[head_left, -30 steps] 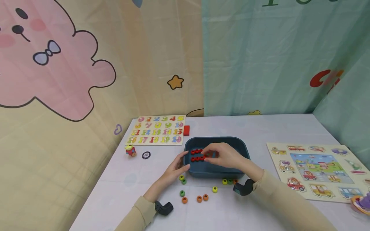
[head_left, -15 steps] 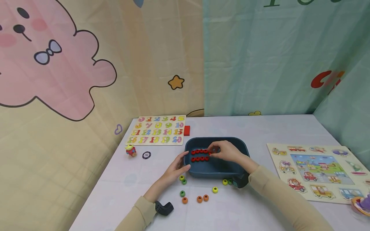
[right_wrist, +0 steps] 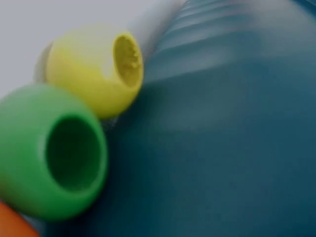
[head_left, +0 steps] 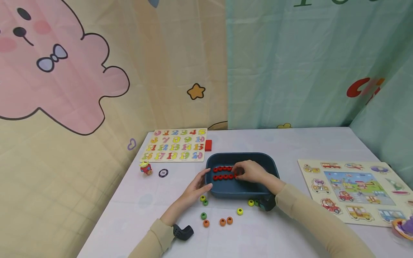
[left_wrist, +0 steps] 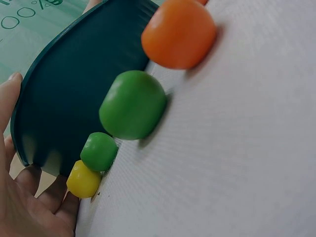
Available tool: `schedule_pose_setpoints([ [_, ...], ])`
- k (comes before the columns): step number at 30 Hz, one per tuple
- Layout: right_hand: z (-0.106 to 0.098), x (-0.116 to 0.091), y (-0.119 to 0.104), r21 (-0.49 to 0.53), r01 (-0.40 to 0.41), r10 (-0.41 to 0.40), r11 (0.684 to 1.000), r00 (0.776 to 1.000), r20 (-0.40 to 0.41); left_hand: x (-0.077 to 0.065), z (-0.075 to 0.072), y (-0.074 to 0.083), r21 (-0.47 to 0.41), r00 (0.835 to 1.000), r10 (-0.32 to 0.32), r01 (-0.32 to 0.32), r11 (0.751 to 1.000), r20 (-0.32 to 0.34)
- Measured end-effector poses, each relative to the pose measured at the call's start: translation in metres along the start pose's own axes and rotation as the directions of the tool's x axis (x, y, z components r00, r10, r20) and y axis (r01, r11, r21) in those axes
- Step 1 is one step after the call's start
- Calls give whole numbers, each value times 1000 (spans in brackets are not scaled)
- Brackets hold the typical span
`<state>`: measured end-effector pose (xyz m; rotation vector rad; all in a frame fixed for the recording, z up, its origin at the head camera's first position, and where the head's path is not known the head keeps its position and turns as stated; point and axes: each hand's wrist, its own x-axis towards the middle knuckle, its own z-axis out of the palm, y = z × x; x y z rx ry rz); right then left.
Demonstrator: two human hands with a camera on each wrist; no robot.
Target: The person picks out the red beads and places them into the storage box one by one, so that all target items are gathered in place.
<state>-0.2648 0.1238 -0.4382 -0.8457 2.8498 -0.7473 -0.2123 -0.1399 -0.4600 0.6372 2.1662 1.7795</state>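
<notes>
Inside a dark blue tray (head_left: 242, 195), red beads (head_left: 222, 169) lie in two rows. My right hand (head_left: 253, 172) reaches over the tray's right side, thumb and fingertips pinching a red bead (head_left: 236, 176) at the right end of the front row. Those fingers hide part of the back row's end. At the tray's left front corner my left hand (head_left: 193, 188) holds the wall, thumb toward the front and fingers along the left side. In the left wrist view, its fingertips (left_wrist: 29, 177) bend against the tray wall (left_wrist: 74, 74).
Yellow, green and orange beads (head_left: 222, 222) lie along the tray's front. Behind left is a number puzzle board (head_left: 174, 145) beside a red block (head_left: 208, 145). A toy figure (head_left: 146, 168) and round chip (head_left: 163, 173) sit at left. A vehicle puzzle board (head_left: 358, 190) lies right.
My right hand goes from the front row to the back row's end, then returns slightly frontward, where a bead now sits at the front row's right end. The left hand stays put.
</notes>
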Motion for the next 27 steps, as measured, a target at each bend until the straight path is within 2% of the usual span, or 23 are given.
schedule_pose_setpoints([
  [5,2,1,0,-13,2,-2,1000,1000,1,5,-2,-17,9,1000,3,-2,1000,-17],
  [11,1,-1,-1,-4,-8,8,1000,999,-36,6,-2,-22,18,999,25,-24,1000,-27],
  [16,-6,-10,-2,52,-9,16,999,992,-127,5,-1,-16,3,1000,12,-12,1000,-13],
  [19,-12,-19,-3,77,20,-6,997,983,-185,2,0,-4,-3,1000,17,-17,1000,3],
  [23,-18,-36,-3,69,65,-47,996,970,-238,-1,2,10,10,1000,20,-20,1000,14],
  [27,-22,-57,-1,-3,111,-107,994,952,-287,-2,3,13,25,1000,17,-17,1000,11],
])
